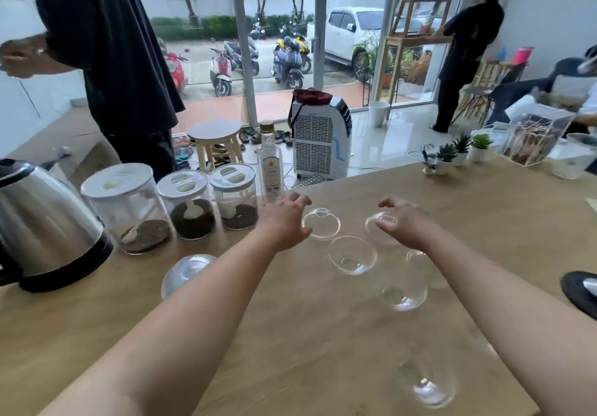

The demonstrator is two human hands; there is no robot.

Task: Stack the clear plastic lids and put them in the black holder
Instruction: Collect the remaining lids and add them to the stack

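A: Where are the hands?
B: Both reach out over the wooden table (290,334). The left hand (284,218) has its fingers spread and curved, its thumb at the near rim of a clear dome lid (320,224). Whether it grips that lid, I cannot tell.
A: And the right?
B: The right hand (403,221) hangs with fingers curled loosely over a second dome lid (381,225); touching or just above, I cannot tell.
A: Other lids?
B: One lies upturned (352,255) between the two forearms, one sits just right of the right wrist (403,296), one lies near the table's front edge (426,386), and one lies dome-up left of the left forearm (185,271). All lie apart, none stacked.
A: The holder?
B: A black object (578,289) is cut off at the right edge; too little shows to name it.
A: The left side?
B: A steel kettle (48,225), three lidded jars (184,205) with dark grounds, and a clear bottle (270,163) behind them
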